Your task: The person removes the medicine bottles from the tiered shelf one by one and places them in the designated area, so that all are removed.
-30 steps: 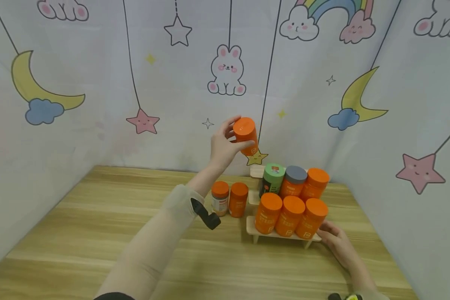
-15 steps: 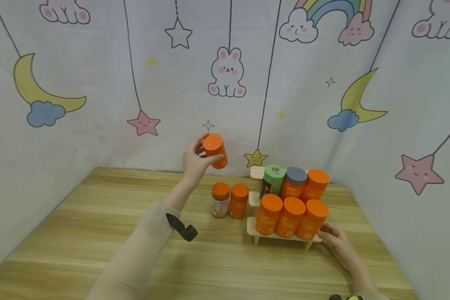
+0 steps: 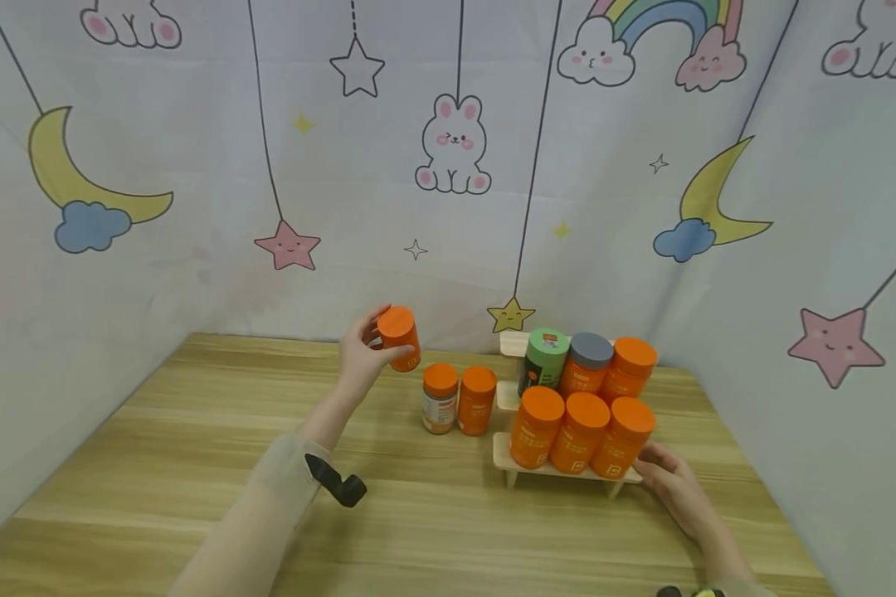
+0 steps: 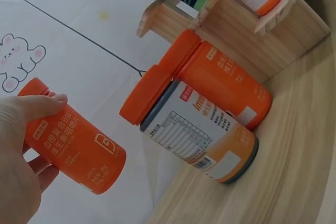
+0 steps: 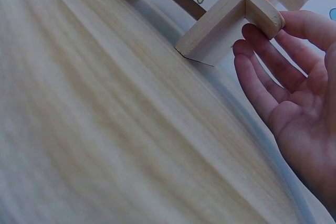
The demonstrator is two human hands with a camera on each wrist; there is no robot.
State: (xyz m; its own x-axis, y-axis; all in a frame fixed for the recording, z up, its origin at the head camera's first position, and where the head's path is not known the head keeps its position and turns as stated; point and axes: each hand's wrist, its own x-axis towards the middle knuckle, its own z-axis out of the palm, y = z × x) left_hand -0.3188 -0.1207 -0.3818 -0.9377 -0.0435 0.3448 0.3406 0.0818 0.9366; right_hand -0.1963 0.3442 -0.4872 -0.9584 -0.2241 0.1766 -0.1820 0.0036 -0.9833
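Seemingly steadying it, the right hand (image 3: 674, 487) pinched the wooden stand (image 3: 502, 452) while, left of it, the left hand (image 3: 361, 356) clasped an orange jar (image 3: 398, 327).

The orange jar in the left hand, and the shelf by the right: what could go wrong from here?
The held orange jar is tilted in the left hand, so it might slip and drop.

If lowered too far right, it could knock the white-labelled jar into the smaller orange jar close beside it.

The right hand has fingers on the wooden shelf; a tug might topple the front-step jars.
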